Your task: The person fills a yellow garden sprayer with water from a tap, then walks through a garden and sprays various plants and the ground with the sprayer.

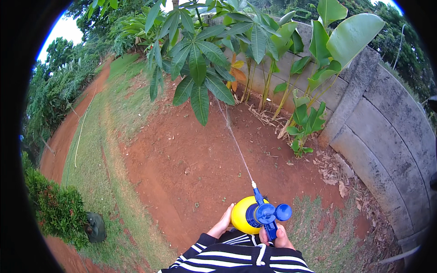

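A yellow pump sprayer [242,217] with a blue head [266,213] and round blue pump knob is held low in front of my body. My left hand [223,223] cups the side of its yellow tank. Around the blue handle at the near side, my right hand [281,237] is closed, with the thumb on the handle; its other fingers are partly hidden. From the pale nozzle [254,184] a thin jet of water [237,144] runs forward to a young tree with broad leaves [198,68]. Where the jet lands is partly hidden by foliage.
Bare red soil [182,168] lies ahead, with grass [93,159] to the left. A grey concrete wall [382,136] curves along the right, with tall leafy plants [314,82] before it. A potted shrub [57,204] stands at left; a thin hose [81,129] lies on the grass.
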`<move>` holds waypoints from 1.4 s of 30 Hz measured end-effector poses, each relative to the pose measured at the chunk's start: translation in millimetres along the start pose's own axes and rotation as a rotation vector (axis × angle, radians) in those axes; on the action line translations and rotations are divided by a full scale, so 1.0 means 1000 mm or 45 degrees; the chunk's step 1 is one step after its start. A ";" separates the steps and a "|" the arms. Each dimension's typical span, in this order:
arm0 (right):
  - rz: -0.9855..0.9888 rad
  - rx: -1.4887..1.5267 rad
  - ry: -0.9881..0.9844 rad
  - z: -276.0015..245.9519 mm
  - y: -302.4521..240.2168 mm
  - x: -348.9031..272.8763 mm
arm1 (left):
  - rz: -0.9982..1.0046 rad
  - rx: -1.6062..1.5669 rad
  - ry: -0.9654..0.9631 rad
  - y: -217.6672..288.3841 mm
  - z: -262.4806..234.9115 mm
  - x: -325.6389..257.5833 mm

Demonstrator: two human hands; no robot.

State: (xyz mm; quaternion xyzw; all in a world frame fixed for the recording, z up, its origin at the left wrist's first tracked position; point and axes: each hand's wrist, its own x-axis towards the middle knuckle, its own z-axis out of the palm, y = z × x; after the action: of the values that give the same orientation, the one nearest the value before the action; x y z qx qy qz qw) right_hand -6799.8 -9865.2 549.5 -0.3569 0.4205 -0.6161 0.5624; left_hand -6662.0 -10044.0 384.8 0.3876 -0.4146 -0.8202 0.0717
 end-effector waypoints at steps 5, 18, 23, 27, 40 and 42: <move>-0.026 0.011 0.018 0.000 0.005 0.005 | -0.006 0.122 0.130 0.015 0.004 -0.011; -0.050 -0.048 0.004 0.003 0.009 0.021 | -0.010 0.010 0.132 0.024 -0.005 -0.013; -0.050 -0.030 0.014 0.004 0.009 0.024 | 0.030 0.056 0.118 0.031 -0.003 -0.017; -0.061 0.050 0.023 0.007 0.008 0.025 | -0.037 0.081 0.143 0.036 -0.001 -0.022; -0.063 0.099 0.104 -0.002 0.007 0.011 | 0.002 0.123 0.082 0.033 0.010 -0.009; -0.061 0.107 0.137 -0.004 0.007 0.009 | -0.035 0.161 0.077 0.035 0.015 -0.006</move>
State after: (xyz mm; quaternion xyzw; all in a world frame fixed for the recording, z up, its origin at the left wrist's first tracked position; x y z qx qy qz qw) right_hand -6802.2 -9874.0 541.5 -0.3094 0.4152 -0.6647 0.5385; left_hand -6675.4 -10054.0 419.5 0.4216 -0.4577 -0.7813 0.0482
